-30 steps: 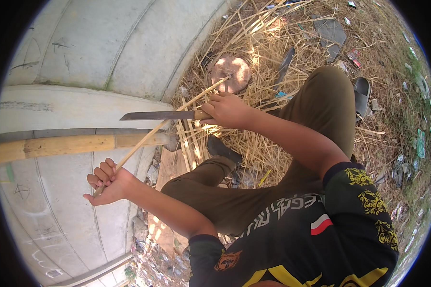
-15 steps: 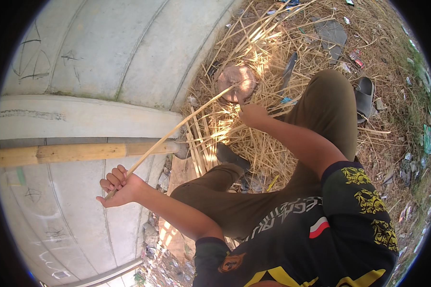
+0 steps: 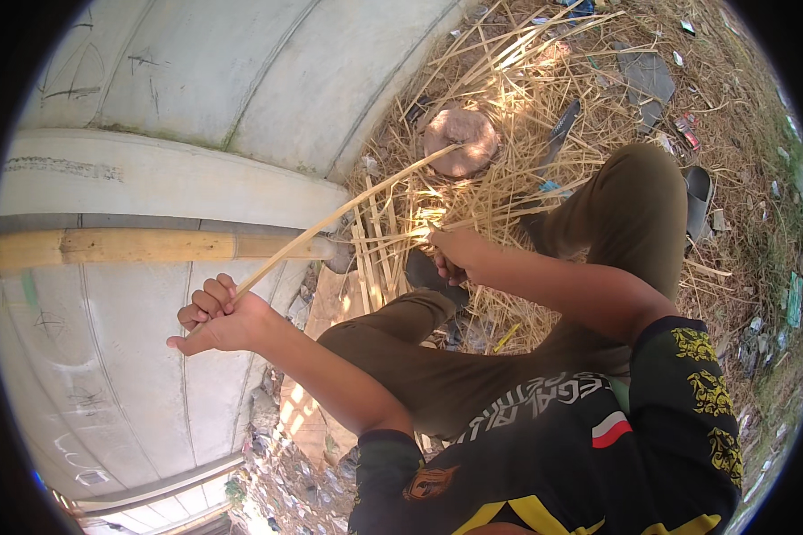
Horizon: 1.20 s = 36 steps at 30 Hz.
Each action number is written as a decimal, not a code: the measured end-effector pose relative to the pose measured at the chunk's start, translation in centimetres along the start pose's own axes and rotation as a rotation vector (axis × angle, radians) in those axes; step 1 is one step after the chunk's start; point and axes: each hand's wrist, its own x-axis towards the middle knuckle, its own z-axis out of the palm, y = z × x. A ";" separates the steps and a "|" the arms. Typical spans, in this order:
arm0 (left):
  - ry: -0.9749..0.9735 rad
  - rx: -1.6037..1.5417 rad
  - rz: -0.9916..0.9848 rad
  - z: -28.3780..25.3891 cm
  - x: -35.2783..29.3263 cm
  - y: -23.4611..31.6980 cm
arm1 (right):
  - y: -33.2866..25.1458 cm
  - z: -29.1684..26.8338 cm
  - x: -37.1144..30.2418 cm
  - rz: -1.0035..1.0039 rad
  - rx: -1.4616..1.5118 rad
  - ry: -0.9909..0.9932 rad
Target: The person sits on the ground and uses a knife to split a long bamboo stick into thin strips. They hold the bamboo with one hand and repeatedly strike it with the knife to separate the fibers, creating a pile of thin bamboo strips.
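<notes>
A long, thin, pale bamboo strip (image 3: 379, 187) slants from lower left up to a round reddish-brown block (image 3: 477, 159). Its far end lies over the top of that block. The near end sits in my left hand (image 3: 223, 316), fingers wrapped round it beside the wall. My right hand (image 3: 457, 254) is closed below the block, apart from the strip, with its fingers curled downward. Whatever it grips is hidden by the hand. Loose bamboo strips and shavings (image 3: 509, 209) cover the ground around the block.
A pale concrete wall (image 3: 169, 169) stands at left, with a thick bamboo pole (image 3: 143, 248) running along it. Right of the block lie a dark flat strip (image 3: 559, 125) and a grey flat piece (image 3: 644, 76). A dark sandal (image 3: 698, 201) shows beyond my bent knee.
My right hand has drawn back from the block toward me, and the blade-like thing seen at it before no longer shows. The left hand keeps its grip on the strip.
</notes>
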 end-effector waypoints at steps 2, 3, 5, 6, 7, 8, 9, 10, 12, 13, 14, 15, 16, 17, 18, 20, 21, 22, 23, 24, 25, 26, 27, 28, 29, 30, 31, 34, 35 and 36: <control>-0.021 0.043 0.020 0.0 0.0 -0.1 | -1.8 -0.5 -0.4 0.179 0.193 0.069; -0.032 0.063 0.029 -0.1 0.0 -0.3 | -2.0 -0.7 -1.0 0.133 0.251 0.122; -0.018 0.058 0.037 0.0 0.0 0.1 | -2.6 -0.6 -2.2 0.032 0.364 0.206; -0.002 0.064 0.046 0.2 -0.1 0.2 | -2.8 -0.8 -3.0 -0.061 0.267 0.159; 0.017 0.070 0.055 0.6 -0.4 0.5 | -3.0 -0.6 -4.3 -0.250 0.159 0.186; 0.026 0.077 0.070 0.7 -0.7 0.6 | -2.7 -0.2 -5.7 -0.434 0.057 0.203; 0.034 0.085 0.086 0.9 -0.9 0.8 | -2.5 0.2 -6.2 -0.619 -0.044 0.216; 0.035 0.084 0.084 1.3 -1.3 0.6 | -2.3 -0.1 -6.0 -0.708 -0.046 0.228; 0.025 0.088 0.103 2.1 -2.2 0.7 | -1.8 -0.6 -5.0 -0.886 -0.049 0.252; 0.018 0.092 0.108 2.3 -2.5 0.8 | -1.6 -0.6 -4.6 -0.886 -0.075 0.273; 0.004 0.091 0.098 2.5 -2.9 1.0 | -1.6 -0.5 -4.2 -0.886 -0.100 0.295; -0.010 0.089 0.087 2.7 -3.1 1.1 | -1.5 -0.5 -3.8 -0.886 -0.126 0.316; -0.021 0.086 0.083 2.8 -3.5 1.3 | -1.4 -0.7 -3.4 -0.829 -0.189 0.326; -0.073 0.085 0.093 2.8 -3.6 1.3 | -1.3 -1.0 -2.8 -0.773 -0.252 0.334; -0.125 0.085 0.102 2.6 -3.7 1.2 | -1.2 -1.2 -2.3 -0.715 -0.314 0.342; -0.112 0.090 0.118 2.8 -3.9 1.1 | -1.9 -1.8 -1.4 -0.611 -0.562 0.376; -0.046 0.097 0.123 3.1 -4.2 1.0 | -2.0 -2.1 -1.1 -0.555 -0.685 0.392; 0.016 0.102 0.129 3.4 -4.2 0.9 | -1.6 -2.1 -0.9 -0.585 -0.656 0.387; 0.026 0.105 0.128 3.6 -4.1 0.9 | -1.1 -2.0 -0.8 -0.614 -0.627 0.381; 0.036 0.108 0.126 3.5 -4.1 0.8 | -0.6 -1.9 -0.7 -0.644 -0.599 0.376; 0.051 0.115 0.129 3.3 -3.9 0.8 | -0.7 -1.5 -1.3 -0.726 -0.533 0.388; 0.054 0.112 0.124 2.9 -3.7 0.9 | -1.0 -0.9 -2.5 -0.805 -0.469 0.397; 0.058 0.109 0.121 2.5 -3.3 0.9 | -1.2 -0.4 -3.0 -0.882 -0.404 0.405; 0.060 0.105 0.113 2.3 -3.0 0.9 | -1.1 -0.6 -2.6 -0.888 -0.347 0.383; 0.068 0.104 0.112 2.0 -2.7 0.7 | -1.0 -0.9 -1.8 -0.893 -0.291 0.360; 0.076 0.104 0.112 1.7 -2.4 0.6 | -0.8 -1.2 -0.9 -0.897 -0.235 0.336; 0.080 0.104 0.111 1.4 -2.1 0.4 | -0.2 -1.8 0.2 -0.780 -0.317 0.359; 0.139 0.110 0.093 1.3 -1.5 0.3 | 1.9 -4.5 3.9 -0.576 -0.524 0.448; 0.175 0.137 0.084 1.3 -1.3 0.0 | 2.4 -5.3 4.6 -0.594 -0.577 0.499; 0.210 0.164 0.073 1.4 -1.1 -0.4 | 2.8 -6.1 5.4 -0.611 -0.630 0.553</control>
